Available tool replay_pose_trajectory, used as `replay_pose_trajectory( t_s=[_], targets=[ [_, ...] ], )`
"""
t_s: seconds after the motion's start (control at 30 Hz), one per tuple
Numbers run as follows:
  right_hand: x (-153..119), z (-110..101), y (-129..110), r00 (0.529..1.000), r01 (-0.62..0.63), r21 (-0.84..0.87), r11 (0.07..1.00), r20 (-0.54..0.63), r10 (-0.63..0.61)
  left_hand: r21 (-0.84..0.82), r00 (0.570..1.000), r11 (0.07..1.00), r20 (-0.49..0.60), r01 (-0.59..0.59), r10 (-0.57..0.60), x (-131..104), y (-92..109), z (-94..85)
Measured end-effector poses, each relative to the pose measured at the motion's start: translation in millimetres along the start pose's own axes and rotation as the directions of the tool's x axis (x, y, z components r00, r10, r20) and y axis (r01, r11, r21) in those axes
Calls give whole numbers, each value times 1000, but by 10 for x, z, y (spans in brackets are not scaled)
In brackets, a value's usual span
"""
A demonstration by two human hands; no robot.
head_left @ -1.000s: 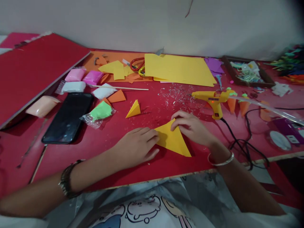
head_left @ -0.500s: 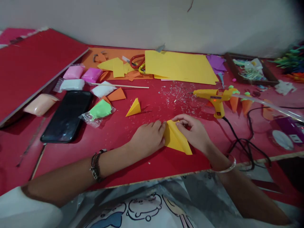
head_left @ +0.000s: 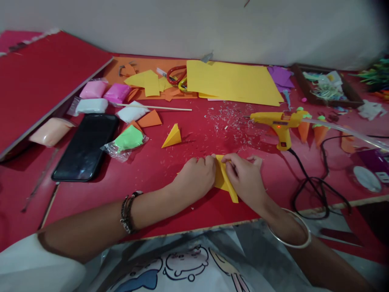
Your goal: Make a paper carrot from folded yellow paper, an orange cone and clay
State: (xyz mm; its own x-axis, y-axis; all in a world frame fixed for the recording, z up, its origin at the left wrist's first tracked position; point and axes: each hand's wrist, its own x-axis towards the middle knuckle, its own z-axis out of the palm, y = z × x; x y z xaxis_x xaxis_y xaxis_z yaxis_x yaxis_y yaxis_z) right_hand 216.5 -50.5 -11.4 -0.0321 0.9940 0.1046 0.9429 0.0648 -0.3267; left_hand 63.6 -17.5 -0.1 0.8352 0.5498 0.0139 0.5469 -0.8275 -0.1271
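Observation:
A piece of yellow paper [head_left: 222,180] lies on the red table near its front edge, its right side turned over in a narrow fold. My left hand [head_left: 195,177] is closed on the paper's left side, with the fingertips hidden behind it. At the fold, my right hand [head_left: 246,180] pinches the paper between thumb and fingers. Beyond my left hand stands a small folded yellow paper cone [head_left: 172,136].
A yellow hot glue gun [head_left: 278,123] with a lit red light lies at right, its black cord [head_left: 322,190] looped nearby. Left are a black phone [head_left: 85,148] and several clay packets. Behind are yellow sheets [head_left: 231,81], red-handled scissors [head_left: 176,75] and a brown tray [head_left: 346,97].
My right hand has brought the paper's right side over to the left, making the folded strip narrower and steeper. My left hand has stayed at the paper's left side.

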Motion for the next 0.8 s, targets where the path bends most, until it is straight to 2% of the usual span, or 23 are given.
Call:
replay_pose_trajectory(
  t_s=[0.13, 0.27, 0.4, 0.53, 0.8],
  targets=[
    [-23, 2, 25, 999, 20, -34, 999, -33, -21, 29, 1000, 1000, 3, -9, 9, 3, 16, -20],
    [-43, -3, 60, 997, -22, -38, 999, -74, 19, 36, 999, 999, 33, -3, 2, 0, 24, -43],
    [-75, -57, 28, 994, -92, 108, 990, -50, 98, 46, 998, 999, 61, -8, 6, 3, 34, -46],
    [-138, -99, -10, 992, -124, 231, 965, 22, 122, 62, 997, 998, 77, 6, -11, 8, 48, -39],
    [-197, -55, 44, 989, -146, 224, 964, 23, 144, 72, 996, 997, 86, 16, -22, -7, 52, -40]
  ],
)
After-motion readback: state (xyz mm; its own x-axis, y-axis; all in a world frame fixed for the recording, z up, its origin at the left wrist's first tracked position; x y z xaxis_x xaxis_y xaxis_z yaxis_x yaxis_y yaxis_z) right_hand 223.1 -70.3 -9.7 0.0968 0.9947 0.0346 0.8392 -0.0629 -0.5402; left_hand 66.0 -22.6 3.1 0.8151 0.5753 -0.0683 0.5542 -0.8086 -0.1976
